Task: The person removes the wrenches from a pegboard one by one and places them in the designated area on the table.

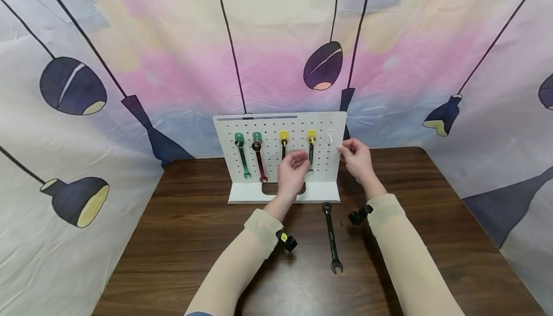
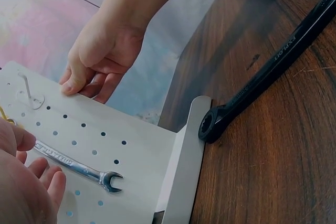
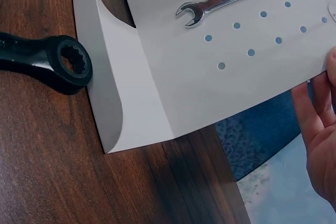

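Note:
A white pegboard stand (image 1: 325, 176) stands upright on the table. My right hand (image 1: 357, 162) pinches its right edge, thumb in front and fingers behind, as the left wrist view shows. My left hand (image 1: 292, 177) is in front of the board, fingers loosely bent around the silver combination wrench (image 2: 79, 167) without a visible grip. That wrench hangs from a yellow hook (image 1: 311, 134). A clear or white hook (image 2: 29, 94) near the right edge carries nothing. On the table in front lies a larger black ratcheting wrench (image 1: 331, 239), its ring end by the stand's base.
Farther left on the board hang a green wrench (image 1: 243, 160) and a dark red wrench (image 1: 259, 162) on green hooks. Another wrench (image 1: 283, 149) on a yellow hook is partly behind my left hand. A patterned cloth (image 1: 268, 56) hangs behind the brown wooden table (image 1: 186, 239).

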